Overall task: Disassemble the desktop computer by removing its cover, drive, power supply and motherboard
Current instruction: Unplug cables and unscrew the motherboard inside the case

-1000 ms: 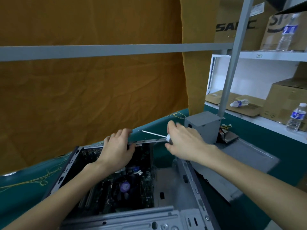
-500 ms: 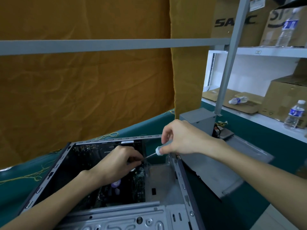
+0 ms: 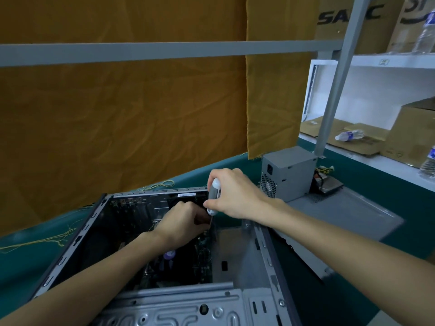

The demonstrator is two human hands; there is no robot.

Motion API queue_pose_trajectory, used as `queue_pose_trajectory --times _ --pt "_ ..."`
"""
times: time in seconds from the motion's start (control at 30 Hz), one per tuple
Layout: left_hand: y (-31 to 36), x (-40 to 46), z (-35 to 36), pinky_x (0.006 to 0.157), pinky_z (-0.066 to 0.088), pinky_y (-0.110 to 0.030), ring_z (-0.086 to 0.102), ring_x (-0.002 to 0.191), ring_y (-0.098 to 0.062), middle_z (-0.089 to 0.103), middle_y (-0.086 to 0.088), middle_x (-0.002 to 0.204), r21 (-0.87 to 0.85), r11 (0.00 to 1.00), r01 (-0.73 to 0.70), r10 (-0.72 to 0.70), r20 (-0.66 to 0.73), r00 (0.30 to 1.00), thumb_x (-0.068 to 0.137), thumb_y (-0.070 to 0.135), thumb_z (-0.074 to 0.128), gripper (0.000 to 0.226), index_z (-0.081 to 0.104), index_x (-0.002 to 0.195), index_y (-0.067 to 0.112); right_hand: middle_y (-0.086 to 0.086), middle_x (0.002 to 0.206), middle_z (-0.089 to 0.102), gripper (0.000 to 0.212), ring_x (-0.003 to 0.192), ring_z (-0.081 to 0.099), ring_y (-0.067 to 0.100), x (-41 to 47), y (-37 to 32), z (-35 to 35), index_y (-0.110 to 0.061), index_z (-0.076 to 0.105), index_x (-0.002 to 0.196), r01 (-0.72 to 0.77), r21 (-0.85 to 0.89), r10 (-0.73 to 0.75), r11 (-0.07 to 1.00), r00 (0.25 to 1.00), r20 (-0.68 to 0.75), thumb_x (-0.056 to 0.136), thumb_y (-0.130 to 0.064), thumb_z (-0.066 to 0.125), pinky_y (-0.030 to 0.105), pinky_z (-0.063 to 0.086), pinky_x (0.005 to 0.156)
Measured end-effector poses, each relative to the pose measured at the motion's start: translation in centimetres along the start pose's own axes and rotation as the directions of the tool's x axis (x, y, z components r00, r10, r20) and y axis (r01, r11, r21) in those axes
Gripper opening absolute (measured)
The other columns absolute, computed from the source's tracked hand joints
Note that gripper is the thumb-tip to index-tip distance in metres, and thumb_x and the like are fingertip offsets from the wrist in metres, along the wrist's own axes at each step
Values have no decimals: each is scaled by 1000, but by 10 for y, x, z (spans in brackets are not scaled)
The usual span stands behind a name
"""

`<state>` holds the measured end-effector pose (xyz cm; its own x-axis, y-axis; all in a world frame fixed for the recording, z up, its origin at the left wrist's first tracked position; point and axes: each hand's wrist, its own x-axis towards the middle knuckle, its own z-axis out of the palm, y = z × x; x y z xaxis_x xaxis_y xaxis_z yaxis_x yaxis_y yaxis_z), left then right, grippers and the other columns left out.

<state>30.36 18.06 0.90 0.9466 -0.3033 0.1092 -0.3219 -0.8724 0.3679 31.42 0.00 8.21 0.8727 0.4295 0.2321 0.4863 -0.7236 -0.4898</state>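
- The open computer case point(image 3: 266, 250) lies on its side on the green-covered surface point(image 3: 376, 184). The motherboard point(image 3: 183, 262) is still flat on the case floor. The power supply point(image 3: 288, 172) stands outside the case, on the detached cover panel point(image 3: 348, 212).
- The right hand point(image 3: 237, 196) is curled around the pale handle of a screwdriver point(image 3: 214, 196), which points down into the case.
- The left hand point(image 3: 183, 222) reaches in with its fingers bent close to the screwdriver shaft; whether it pinches the shaft or a screw cannot be told.
- Judged as a thing to handle, the motherboard is light, stiff and thin, but fragile, and likely to flex or crack if pried.
- Once its screws are out, it is best held by its bare edges, well clear of the components.
- The sheet-metal rims of the case look thin and may be sharp.
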Motion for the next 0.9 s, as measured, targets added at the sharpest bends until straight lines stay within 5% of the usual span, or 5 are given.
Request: queue_pose_trajectory --times 0.17,0.47,0.63,0.9 --pt "-2 -1 4 66 52 -37 64 79 -19 72 7 80 57 997 49 -49 7 999 87 36 73 9 73 82 28 -2 80 66 26 74 64 21 4 2 11 -22 62 90 -10 1 10 1000 1000 7 77 -28 84 45 58 70" --pt "1 -2 9 64 49 -37 58 74 -22 65 6 72 89 993 81 -77 -44 996 87 38 71 12 71 81 27 -1 78 69 23 73 65 18 9 3 15 -21 61 86 8 3 -8 1000 1000 20 78 -25 82 40 57 63" --pt "0 -1 9 57 35 -33 47 65 -18 50 12 55 56 993 101 -98 -54 994 86 35 72 32 58 57 38 -4 74 69 24 71 66 16 9 2 14 -23 59 83 2 -6 -2 1000 1000 13 77 -25 82 34 55 58" --pt "-3 -1 11 55 36 -33 48 58 -14 52 10 54 20 995 103 -101 -79 992 85 33 73 21 65 67 28 -3 79 62 24 70 61 14 9 -2 14 -23 61 82 8 -50 -7 999 1000 16 79 -29 83 26 38 48"
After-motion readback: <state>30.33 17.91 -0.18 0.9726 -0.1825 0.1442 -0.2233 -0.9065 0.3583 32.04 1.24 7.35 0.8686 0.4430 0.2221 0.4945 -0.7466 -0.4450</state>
